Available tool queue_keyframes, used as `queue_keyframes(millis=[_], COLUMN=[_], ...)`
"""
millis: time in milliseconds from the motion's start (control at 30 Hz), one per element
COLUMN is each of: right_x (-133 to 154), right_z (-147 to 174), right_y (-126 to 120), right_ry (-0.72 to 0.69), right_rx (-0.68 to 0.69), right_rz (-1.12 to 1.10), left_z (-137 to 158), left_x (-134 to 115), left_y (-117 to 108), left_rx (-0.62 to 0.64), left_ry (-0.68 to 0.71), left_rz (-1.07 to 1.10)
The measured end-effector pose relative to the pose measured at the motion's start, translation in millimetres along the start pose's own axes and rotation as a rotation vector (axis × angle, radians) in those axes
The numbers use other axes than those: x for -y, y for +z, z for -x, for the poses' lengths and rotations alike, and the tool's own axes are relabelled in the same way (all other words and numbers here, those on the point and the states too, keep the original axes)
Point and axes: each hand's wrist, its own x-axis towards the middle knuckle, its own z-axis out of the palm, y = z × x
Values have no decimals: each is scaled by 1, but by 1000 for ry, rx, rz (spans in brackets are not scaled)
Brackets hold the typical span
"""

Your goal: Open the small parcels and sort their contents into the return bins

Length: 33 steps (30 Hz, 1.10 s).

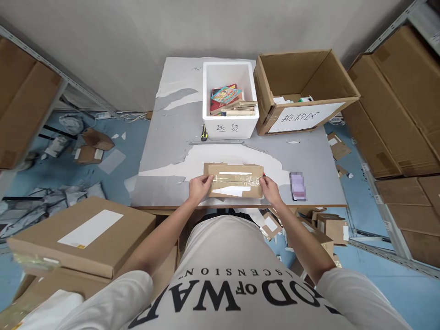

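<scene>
A flat cardboard parcel [235,180], crossed by clear tape and bearing white label strips, is at the front edge of the table. My left hand [200,188] grips its left end, thumb on top. At the opposite end, my right hand [271,189] holds the parcel with the thumb on its upper face. The fingers beneath it are hidden on both sides. Another brown cardboard edge shows behind the parcel's far side.
Behind the parcel stand a white foam box [231,126] of books and an open carton [307,112] with a handwritten sign. A yellow-black utility knife [204,133] lies beside the foam box. A blurred purple object [298,186] lies right. Large boxes [85,233] flank the table's left side.
</scene>
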Motion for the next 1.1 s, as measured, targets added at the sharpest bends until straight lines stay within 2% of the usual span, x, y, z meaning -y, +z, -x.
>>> queue_keyframes(millis=[233, 400, 533, 633, 733, 800, 867, 933, 1000, 1100], right_x=[8, 3, -3, -7, -22, -40, -60, -79, -93, -106], right_z=[-17, -21, -16, -13, -14, -18, -23, -29, -34, -38], right_y=[-7, 3, 19, 25, 26, 25, 24, 25, 30, 39], right_ry=[82, 144, 129, 155, 179, 186, 177, 156, 150, 171], right_rx=[11, 125, 72, 35, 52, 21, -81, -146, -101, -19], right_rz=[127, 242, 205, 133, -27, -96, -3, 199, 351, 427], left_z=[-12, -17, -9, 2, 12, 17, 22, 26, 31, 39], left_x=[-6, 0, 13, 20, 25, 26, 27, 26, 26, 24], left_y=[-6, 0, 10, 16, 24, 30, 37, 42, 45, 50], left_rx=[-16, 46, 23, 85, 67, 20, -7, -31, -61, -170], left_ry=[-55, -72, -74, -47, -28, -78, -158, -225, -253, -215], left_rz=[-61, -134, -108, -47, 2, 43, 109, 183, 237, 225])
